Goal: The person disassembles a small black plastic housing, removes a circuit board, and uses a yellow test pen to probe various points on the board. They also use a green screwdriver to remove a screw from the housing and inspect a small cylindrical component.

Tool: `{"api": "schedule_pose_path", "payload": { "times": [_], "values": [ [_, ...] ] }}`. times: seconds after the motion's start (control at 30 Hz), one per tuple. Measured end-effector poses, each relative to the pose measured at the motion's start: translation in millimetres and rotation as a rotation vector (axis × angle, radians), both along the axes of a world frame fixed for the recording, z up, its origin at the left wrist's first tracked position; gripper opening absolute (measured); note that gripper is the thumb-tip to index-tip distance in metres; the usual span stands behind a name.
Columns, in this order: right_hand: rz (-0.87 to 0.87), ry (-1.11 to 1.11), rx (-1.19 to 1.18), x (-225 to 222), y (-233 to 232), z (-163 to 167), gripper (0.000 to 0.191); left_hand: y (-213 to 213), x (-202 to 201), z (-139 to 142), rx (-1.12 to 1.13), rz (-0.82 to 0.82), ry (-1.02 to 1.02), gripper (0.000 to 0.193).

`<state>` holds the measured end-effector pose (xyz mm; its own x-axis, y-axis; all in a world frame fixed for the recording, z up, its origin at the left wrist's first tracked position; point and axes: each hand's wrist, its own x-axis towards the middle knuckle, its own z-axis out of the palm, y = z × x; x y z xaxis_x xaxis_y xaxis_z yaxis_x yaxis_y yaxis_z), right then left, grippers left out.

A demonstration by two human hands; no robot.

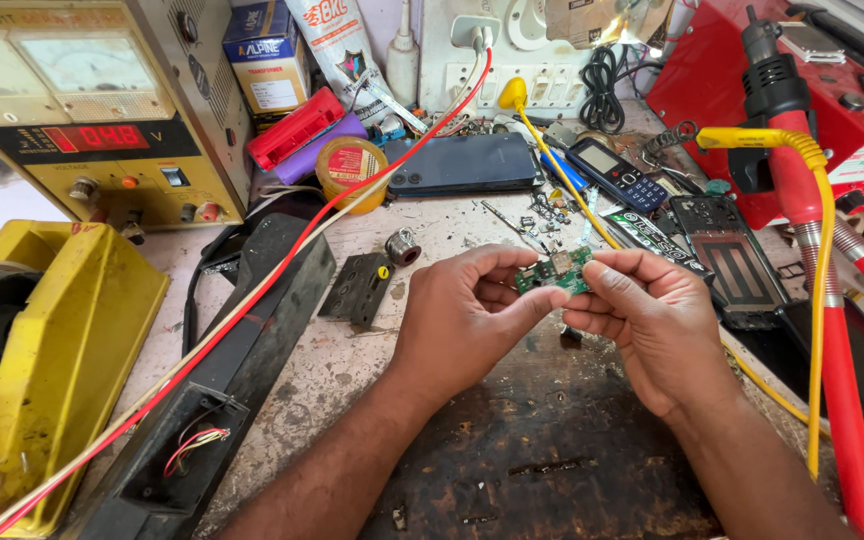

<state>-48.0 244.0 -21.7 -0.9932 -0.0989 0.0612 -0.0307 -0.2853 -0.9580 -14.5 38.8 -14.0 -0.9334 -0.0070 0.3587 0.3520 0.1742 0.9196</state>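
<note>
A small green circuit board [553,270] is pinched between the fingertips of both hands above the stained workbench [352,350]. My left hand [467,320] grips its left end with thumb and fingers. My right hand [647,320] holds the right end, the thumb pressed on the board's face. Both forearms reach in from the bottom edge over a dark worn mat [552,440].
A yellow power supply [102,110] with a red display stands back left, a yellow machine [42,360] at left. Red and white wires [252,290] cross the bench. A dark smartphone [462,163], keypad phone [617,175], solder spool [402,246], round tin [350,170] and hot-air tool [782,110] lie around.
</note>
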Motion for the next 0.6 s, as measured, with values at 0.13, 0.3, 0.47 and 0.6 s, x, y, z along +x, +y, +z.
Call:
{"api": "schedule_pose_path", "payload": {
  "times": [0.13,0.3,0.47,0.6],
  "values": [
    [0.009,0.03,0.069,1,-2,0,0.013,1,0,-1,-0.066,0.077,-0.034,0.033],
    [0.01,0.017,0.08,2,-4,1,0.013,0,-6,-7,0.015,0.042,-0.053,0.032],
    [0.007,0.019,0.031,1,-3,0,0.013,-2,-12,-10,0.344,-0.146,-0.222,0.03],
    [-0.005,-0.004,0.025,-1,-1,-1,0.013,-4,-15,-9,0.541,-0.243,-0.44,0.032]
  ]
}}
